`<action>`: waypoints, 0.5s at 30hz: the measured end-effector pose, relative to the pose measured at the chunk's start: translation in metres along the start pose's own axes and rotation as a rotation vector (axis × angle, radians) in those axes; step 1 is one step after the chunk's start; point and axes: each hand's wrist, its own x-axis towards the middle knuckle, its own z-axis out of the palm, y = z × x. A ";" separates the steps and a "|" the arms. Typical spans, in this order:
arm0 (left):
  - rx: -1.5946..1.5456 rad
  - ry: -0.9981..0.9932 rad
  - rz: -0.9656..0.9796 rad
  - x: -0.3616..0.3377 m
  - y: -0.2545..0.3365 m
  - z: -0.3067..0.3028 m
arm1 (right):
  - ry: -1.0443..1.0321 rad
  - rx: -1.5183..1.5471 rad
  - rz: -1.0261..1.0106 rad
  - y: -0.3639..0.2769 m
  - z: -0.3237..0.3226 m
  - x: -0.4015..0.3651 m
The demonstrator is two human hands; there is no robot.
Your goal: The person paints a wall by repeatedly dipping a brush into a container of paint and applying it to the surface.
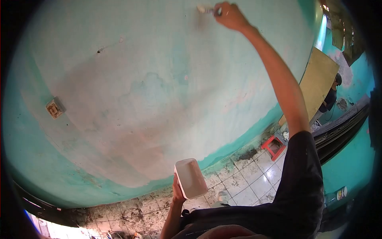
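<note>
High on the wall, my right hand (230,16) is closed round the handle of a paintbrush (205,9), its pale bristles pointing left against the surface. The wall (159,91) is turquoise with a broad whitish, streaky coat over much of it. Low in the middle, my left hand (178,190) grips the side of a white rectangular tub (191,179). Pale paint shows inside the tub. The fingers under and behind it are partly hidden.
A red stool (273,147) stands on the stained tile floor (244,185) by the wall. An electrical box (54,108) sits at left. Beyond a leaning board (318,79), another person (329,97) is at the right. A plastic bottle (336,195) lies lower right.
</note>
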 end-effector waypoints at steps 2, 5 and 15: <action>-0.010 0.057 0.126 -0.004 0.000 0.002 | -0.067 -0.074 0.128 -0.033 0.025 -0.053; -0.110 0.060 0.152 -0.011 0.001 0.006 | -0.449 -0.018 0.282 -0.075 0.031 -0.145; -0.127 -0.024 0.157 0.004 0.008 -0.026 | -0.656 -0.014 0.069 -0.017 -0.044 0.061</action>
